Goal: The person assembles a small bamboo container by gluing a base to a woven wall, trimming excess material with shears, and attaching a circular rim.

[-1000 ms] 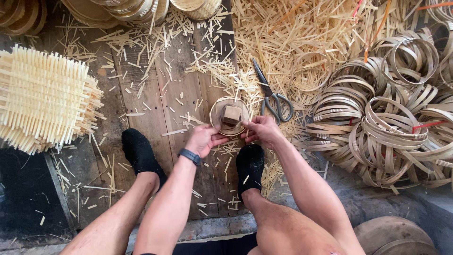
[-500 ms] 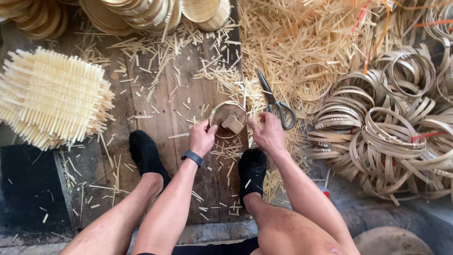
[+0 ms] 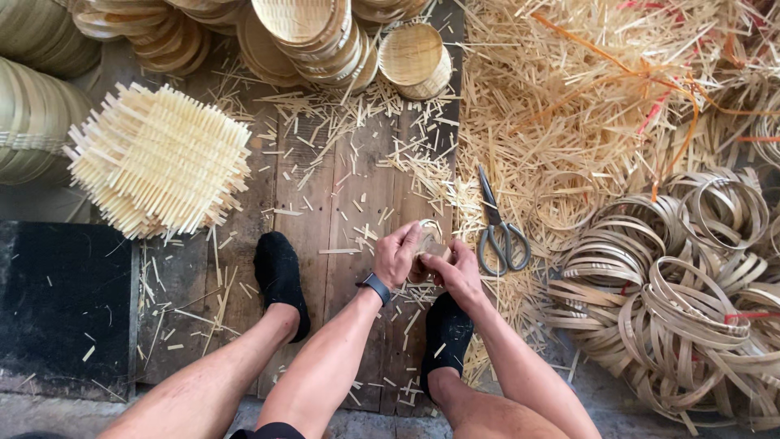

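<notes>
Both hands (image 3: pixel 426 260) are covering most of a small bamboo ring (image 3: pixel 429 244); its inside is staying hidden.

Bare-armed and bare-legged, no sleeves reaching wrist or forearm. Dark band with a blue-grey watch face (image 3: pixel 374 287) strapped round the wrist of the left hand (image 3: pixel 396 254); nothing worn on the right hand (image 3: pixel 457 272). Black socks on both feet, left sock (image 3: pixel 280 276) and right sock (image 3: pixel 445 333), flecked with pale slivers; dark shorts hem at the bottom edge.
</notes>
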